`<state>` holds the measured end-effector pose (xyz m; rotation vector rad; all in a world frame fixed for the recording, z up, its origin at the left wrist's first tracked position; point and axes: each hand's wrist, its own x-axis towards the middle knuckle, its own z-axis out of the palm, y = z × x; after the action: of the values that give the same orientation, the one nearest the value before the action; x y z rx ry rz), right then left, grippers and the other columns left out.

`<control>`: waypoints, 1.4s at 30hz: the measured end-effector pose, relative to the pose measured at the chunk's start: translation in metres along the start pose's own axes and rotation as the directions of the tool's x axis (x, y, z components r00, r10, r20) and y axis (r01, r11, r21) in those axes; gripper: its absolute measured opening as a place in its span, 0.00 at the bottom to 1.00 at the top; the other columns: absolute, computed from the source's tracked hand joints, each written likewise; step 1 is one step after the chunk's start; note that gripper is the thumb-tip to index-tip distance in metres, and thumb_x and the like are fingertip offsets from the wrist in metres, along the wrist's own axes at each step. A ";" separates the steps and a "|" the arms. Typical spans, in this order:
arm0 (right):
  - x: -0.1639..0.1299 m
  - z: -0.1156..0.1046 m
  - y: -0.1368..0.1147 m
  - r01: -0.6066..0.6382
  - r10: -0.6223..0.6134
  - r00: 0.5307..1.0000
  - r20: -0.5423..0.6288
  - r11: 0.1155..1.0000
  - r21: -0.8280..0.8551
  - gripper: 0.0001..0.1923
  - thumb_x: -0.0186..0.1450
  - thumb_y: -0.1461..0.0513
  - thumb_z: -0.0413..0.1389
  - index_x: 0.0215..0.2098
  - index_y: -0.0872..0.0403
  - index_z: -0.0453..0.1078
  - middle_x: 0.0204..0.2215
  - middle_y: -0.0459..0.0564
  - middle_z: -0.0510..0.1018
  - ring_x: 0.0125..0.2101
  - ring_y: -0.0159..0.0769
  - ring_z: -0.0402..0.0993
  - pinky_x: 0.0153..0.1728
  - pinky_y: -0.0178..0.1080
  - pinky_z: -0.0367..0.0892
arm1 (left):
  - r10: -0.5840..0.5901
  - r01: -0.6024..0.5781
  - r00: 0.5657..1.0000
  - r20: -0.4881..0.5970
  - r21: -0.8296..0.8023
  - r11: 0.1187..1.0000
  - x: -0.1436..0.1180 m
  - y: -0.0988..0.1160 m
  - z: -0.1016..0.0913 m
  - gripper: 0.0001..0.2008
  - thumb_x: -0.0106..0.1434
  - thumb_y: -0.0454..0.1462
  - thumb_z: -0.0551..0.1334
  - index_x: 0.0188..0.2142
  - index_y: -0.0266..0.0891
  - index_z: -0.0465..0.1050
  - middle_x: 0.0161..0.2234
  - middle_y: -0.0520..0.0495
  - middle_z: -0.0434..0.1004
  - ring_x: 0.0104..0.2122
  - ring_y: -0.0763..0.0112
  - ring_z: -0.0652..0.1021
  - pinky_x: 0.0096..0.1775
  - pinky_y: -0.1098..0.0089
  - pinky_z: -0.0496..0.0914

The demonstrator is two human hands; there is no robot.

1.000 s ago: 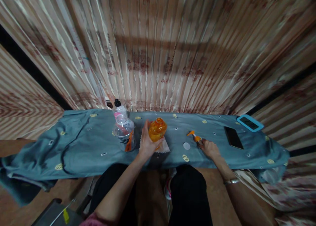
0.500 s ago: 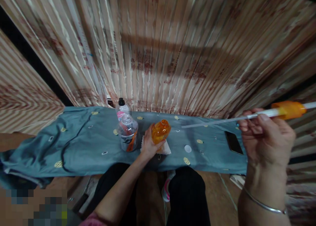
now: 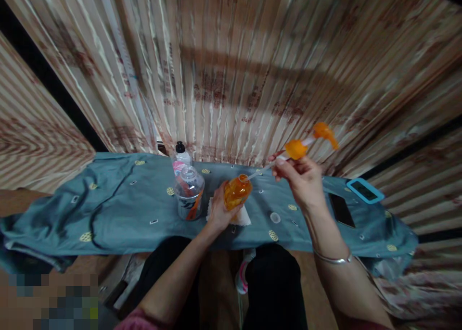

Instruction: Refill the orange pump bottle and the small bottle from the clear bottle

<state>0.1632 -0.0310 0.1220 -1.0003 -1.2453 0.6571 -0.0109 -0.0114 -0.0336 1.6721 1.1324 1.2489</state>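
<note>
My left hand [image 3: 218, 210] grips an orange bottle [image 3: 236, 193] that stands on a white cloth [image 3: 242, 218] on the teal-covered table [image 3: 119, 209]. My right hand [image 3: 302, 180] holds an orange pump dispenser [image 3: 302, 144] by its collar, raised to the right of the bottle. The pump's thin clear tube [image 3: 258, 170] slants down and its tip sits at the bottle's open mouth. A small white round cap [image 3: 275, 217] lies on the cloth cover to the right of the bottle.
A clear plastic jar [image 3: 188, 198] and a small bottle with a black cap [image 3: 181, 156] stand left of the orange bottle. A black phone [image 3: 340, 209] and a blue-framed device [image 3: 363, 190] lie at the right. A striped curtain [image 3: 231, 65] hangs behind.
My right hand picked the pump up from the table, swung it high to the right, then brought it back so the tube tip meets the bottle's mouth. The left hand stayed on the bottle.
</note>
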 end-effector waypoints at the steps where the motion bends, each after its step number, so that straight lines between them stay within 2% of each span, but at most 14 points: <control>1: -0.002 0.004 0.010 -0.019 0.020 0.999 0.038 0.999 -0.025 0.15 0.53 0.54 0.68 0.31 0.56 0.75 0.23 0.45 0.77 0.20 0.28 0.69 0.20 0.32 0.65 | 0.005 -0.005 1.000 -0.002 0.006 1.000 0.000 0.000 0.000 0.37 0.52 0.40 0.71 0.60 0.43 0.60 0.55 0.39 0.70 0.57 0.50 0.71 0.60 0.45 0.62; 3: -0.007 0.012 0.031 -0.031 0.037 0.995 0.090 0.997 -0.069 0.16 0.54 0.54 0.69 0.30 0.57 0.74 0.23 0.44 0.76 0.22 0.29 0.69 0.25 0.34 0.68 | 0.015 -0.015 1.000 -0.005 0.011 1.000 0.000 -0.002 0.001 0.38 0.52 0.40 0.71 0.60 0.44 0.60 0.56 0.39 0.70 0.57 0.50 0.71 0.59 0.45 0.63; 7: -0.018 0.021 0.061 -0.021 0.046 0.980 0.195 0.992 -0.127 0.14 0.60 0.55 0.65 0.38 0.57 0.75 0.38 0.50 0.79 0.39 0.37 0.75 0.43 0.45 0.71 | 0.024 -0.024 1.000 -0.018 0.000 1.000 0.000 -0.008 0.003 0.38 0.52 0.40 0.71 0.60 0.44 0.59 0.57 0.39 0.69 0.57 0.50 0.70 0.59 0.45 0.63; 11: -0.024 0.021 0.073 -0.014 0.062 0.961 0.268 0.984 -0.177 0.22 0.59 0.58 0.65 0.49 0.55 0.72 0.51 0.55 0.75 0.51 0.44 0.71 0.52 0.51 0.67 | 0.046 -0.046 0.999 -0.026 0.000 0.999 0.000 -0.010 0.004 0.38 0.52 0.41 0.72 0.60 0.43 0.60 0.56 0.40 0.70 0.56 0.50 0.71 0.58 0.46 0.65; 15: -0.024 0.016 0.072 -0.046 0.115 0.942 0.315 0.975 -0.219 0.29 0.57 0.58 0.65 0.55 0.55 0.66 0.52 0.56 0.75 0.50 0.43 0.73 0.52 0.51 0.68 | 0.054 -0.054 0.998 -0.021 0.015 0.998 0.000 -0.010 0.004 0.37 0.53 0.42 0.71 0.60 0.42 0.60 0.56 0.39 0.70 0.56 0.49 0.72 0.58 0.46 0.65; 20: -0.018 0.012 0.050 -0.015 0.129 0.921 0.368 0.955 -0.297 0.37 0.56 0.57 0.66 0.60 0.51 0.61 0.57 0.55 0.71 0.54 0.44 0.71 0.54 0.49 0.66 | 0.080 -0.080 0.997 -0.012 0.020 0.997 0.001 -0.010 0.003 0.38 0.52 0.43 0.71 0.60 0.40 0.60 0.55 0.38 0.71 0.55 0.50 0.72 0.57 0.47 0.66; 23: -0.011 0.013 0.038 0.019 0.139 0.892 0.431 0.939 -0.343 0.29 0.56 0.57 0.66 0.55 0.50 0.69 0.53 0.52 0.76 0.51 0.45 0.73 0.54 0.50 0.65 | 0.103 -0.103 0.995 -0.006 0.025 0.994 0.001 -0.010 0.002 0.36 0.53 0.43 0.71 0.59 0.40 0.62 0.54 0.39 0.72 0.55 0.51 0.73 0.57 0.48 0.67; 26: -0.004 0.013 0.039 0.014 0.154 0.857 0.491 0.947 -0.321 0.20 0.59 0.55 0.65 0.48 0.52 0.74 0.46 0.52 0.79 0.47 0.44 0.75 0.52 0.52 0.66 | 0.102 -0.102 0.995 -0.004 0.021 0.995 0.001 -0.010 0.001 0.35 0.53 0.42 0.71 0.58 0.41 0.63 0.53 0.40 0.73 0.55 0.51 0.73 0.56 0.48 0.67; 31: 0.001 0.010 0.060 -0.052 0.143 0.828 0.542 0.982 -0.179 0.22 0.60 0.49 0.63 0.44 0.56 0.72 0.43 0.54 0.79 0.45 0.41 0.77 0.50 0.51 0.70 | 0.089 -0.089 0.996 -0.010 0.007 0.996 0.000 -0.010 0.001 0.33 0.52 0.42 0.71 0.57 0.42 0.65 0.52 0.40 0.73 0.53 0.50 0.73 0.56 0.47 0.67; 35: -0.005 0.012 0.069 -0.047 0.113 0.853 0.510 0.989 -0.141 0.21 0.61 0.50 0.62 0.44 0.57 0.72 0.42 0.53 0.79 0.44 0.41 0.77 0.50 0.51 0.69 | 0.089 -0.089 0.996 -0.006 0.004 0.996 0.000 -0.010 0.002 0.33 0.53 0.42 0.71 0.57 0.41 0.64 0.52 0.40 0.74 0.53 0.51 0.73 0.55 0.47 0.67; 42: -0.023 0.026 0.073 0.011 0.071 0.957 0.280 0.960 -0.280 0.18 0.60 0.54 0.64 0.42 0.56 0.70 0.39 0.50 0.79 0.42 0.40 0.76 0.50 0.50 0.67 | 0.082 -0.082 0.997 -0.009 0.000 0.997 0.000 -0.013 0.003 0.33 0.53 0.42 0.71 0.57 0.41 0.64 0.52 0.41 0.73 0.53 0.51 0.73 0.55 0.47 0.67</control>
<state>0.1408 -0.0122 0.0471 -1.1879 -1.6154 0.6800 -0.0104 -0.0072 -0.0462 1.7290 1.0782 1.3091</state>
